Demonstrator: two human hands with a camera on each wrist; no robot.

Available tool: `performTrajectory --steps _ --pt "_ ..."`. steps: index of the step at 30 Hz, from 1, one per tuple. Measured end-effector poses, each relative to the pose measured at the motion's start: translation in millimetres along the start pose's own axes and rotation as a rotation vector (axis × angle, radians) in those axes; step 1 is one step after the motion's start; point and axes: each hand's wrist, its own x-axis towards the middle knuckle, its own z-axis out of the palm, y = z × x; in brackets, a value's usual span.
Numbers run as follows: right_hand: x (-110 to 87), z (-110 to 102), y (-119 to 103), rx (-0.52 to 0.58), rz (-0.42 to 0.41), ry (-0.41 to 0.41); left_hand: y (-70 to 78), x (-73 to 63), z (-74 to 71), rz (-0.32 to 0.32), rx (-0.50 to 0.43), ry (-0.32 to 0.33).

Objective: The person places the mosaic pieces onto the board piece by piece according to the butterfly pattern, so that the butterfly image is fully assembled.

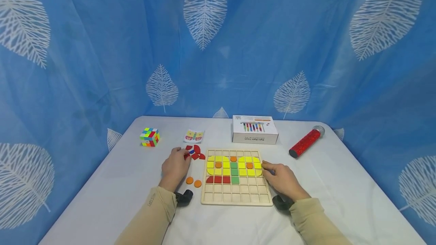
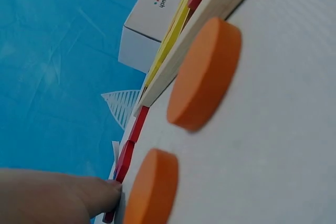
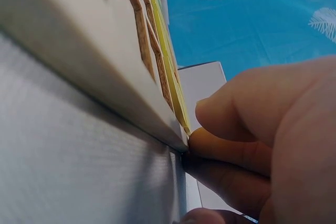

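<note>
A wooden grid board (image 1: 238, 198) lies on the table, holding yellow, green, orange and red pieces in a pattern. My left hand (image 1: 175, 165) is over a small pile of red pieces (image 1: 197, 149) left of the board, its fingertips at a red piece and a blue piece (image 1: 192, 152). A fingertip touches the pile in the left wrist view; the other fingers are hidden. Two orange discs (image 1: 189, 180) lie below the pile. At the board's right edge, my right hand (image 1: 281, 177) holds it with curled fingers, the index fingertip against the rim in the right wrist view.
A pattern card (image 1: 193, 136) lies behind the red pieces, with a puzzle cube (image 1: 149, 137) to its left. A white box (image 1: 255, 129) stands behind the board. Farther right lies a red microphone-shaped tube (image 1: 305, 143). A blue leaf-print curtain (image 1: 221, 67) surrounds the white table.
</note>
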Motion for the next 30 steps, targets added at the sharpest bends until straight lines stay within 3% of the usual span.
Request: performTrajectory --steps 7,13,18,24,27,30 --pt "-1.5 0.4 -0.4 0.011 0.043 -0.025 4.0 -2.8 -1.0 -0.042 -0.007 -0.028" --pt "-1.3 0.0 -0.9 0.008 0.042 -0.017 3.5 -4.5 0.0 -0.066 -0.057 -0.006" --pt "-0.7 0.4 -1.1 0.009 0.043 -0.015 2.3 -6.7 -2.1 -0.05 -0.104 0.006" --pt "-3.2 1.4 -1.8 0.002 0.058 -0.015 13.5 -18.6 -7.5 0.029 -0.18 0.04" --pt "-3.1 0.7 -2.2 0.003 0.052 -0.009 34.5 -35.4 -10.5 0.122 -0.23 0.059" --pt "-1.9 0.2 -2.3 0.004 0.035 0.0 59.3 -54.6 -10.4 0.261 -0.263 -0.001"
